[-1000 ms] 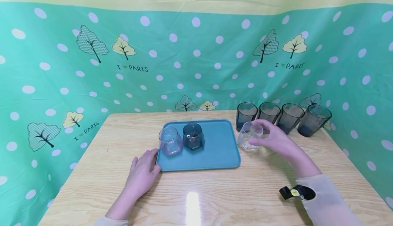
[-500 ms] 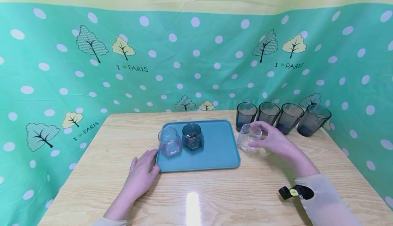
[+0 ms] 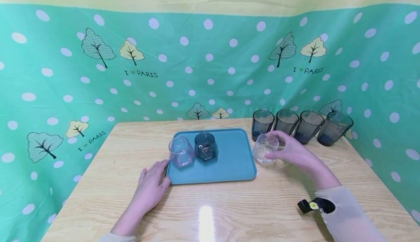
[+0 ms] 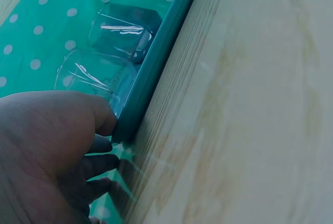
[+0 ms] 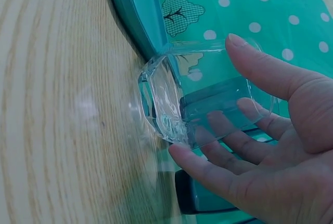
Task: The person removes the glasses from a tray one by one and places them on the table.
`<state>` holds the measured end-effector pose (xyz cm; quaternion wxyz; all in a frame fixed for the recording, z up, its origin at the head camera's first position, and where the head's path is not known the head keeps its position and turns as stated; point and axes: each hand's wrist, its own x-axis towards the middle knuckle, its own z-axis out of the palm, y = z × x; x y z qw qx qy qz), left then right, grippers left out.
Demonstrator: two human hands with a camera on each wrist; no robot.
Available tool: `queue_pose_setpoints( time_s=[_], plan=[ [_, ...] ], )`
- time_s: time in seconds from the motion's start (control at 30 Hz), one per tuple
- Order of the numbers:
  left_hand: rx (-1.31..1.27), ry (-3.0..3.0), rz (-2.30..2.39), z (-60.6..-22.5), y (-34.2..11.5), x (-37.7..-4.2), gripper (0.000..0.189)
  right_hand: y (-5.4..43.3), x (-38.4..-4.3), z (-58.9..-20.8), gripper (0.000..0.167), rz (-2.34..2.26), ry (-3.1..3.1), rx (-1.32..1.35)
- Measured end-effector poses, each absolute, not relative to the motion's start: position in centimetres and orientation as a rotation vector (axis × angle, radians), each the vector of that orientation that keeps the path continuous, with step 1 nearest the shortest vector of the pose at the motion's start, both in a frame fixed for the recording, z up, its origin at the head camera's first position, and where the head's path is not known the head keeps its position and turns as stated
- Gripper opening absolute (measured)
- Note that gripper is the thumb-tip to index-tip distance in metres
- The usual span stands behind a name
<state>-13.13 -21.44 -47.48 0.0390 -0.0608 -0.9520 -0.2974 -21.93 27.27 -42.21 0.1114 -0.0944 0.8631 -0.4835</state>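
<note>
My right hand point(image 3: 292, 149) holds a clear faceted glass point(image 5: 203, 94), thumb on one side and fingers round the other. The glass is upright just right of the teal tray point(image 3: 233, 161), low over the table or on it; I cannot tell which. My left hand point(image 3: 152, 180) rests against the tray's front left corner, its thumb touching the rim in the left wrist view and the other fingers loosely bent alongside. On the tray's left half stand a pinkish clear glass point(image 3: 181, 152) and a dark grey glass point(image 3: 206, 147), side by side.
Several tall smoky tumblers stand in a row at the back right: one tumbler point(image 3: 262, 125) is nearest the tray, another point(image 3: 335, 129) farthest right. The wooden table point(image 3: 242, 209) ends at a green dotted curtain point(image 3: 229, 81) behind and beside it.
My right hand has brought the clear glass slightly nearer the front and a touch to the left, beside the tray. My left hand and the tray look the same.
</note>
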Motion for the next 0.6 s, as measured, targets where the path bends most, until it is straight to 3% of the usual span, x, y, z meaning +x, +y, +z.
queue_pose_setpoints(
  time_s=[0.6],
  plan=[
    [-0.189, -2.927, -0.910, -46.90, -21.09, -12.83, 0.059, 27.64, -22.00, -42.20, 0.084, -1.456, 2.477, -0.333]
  ],
)
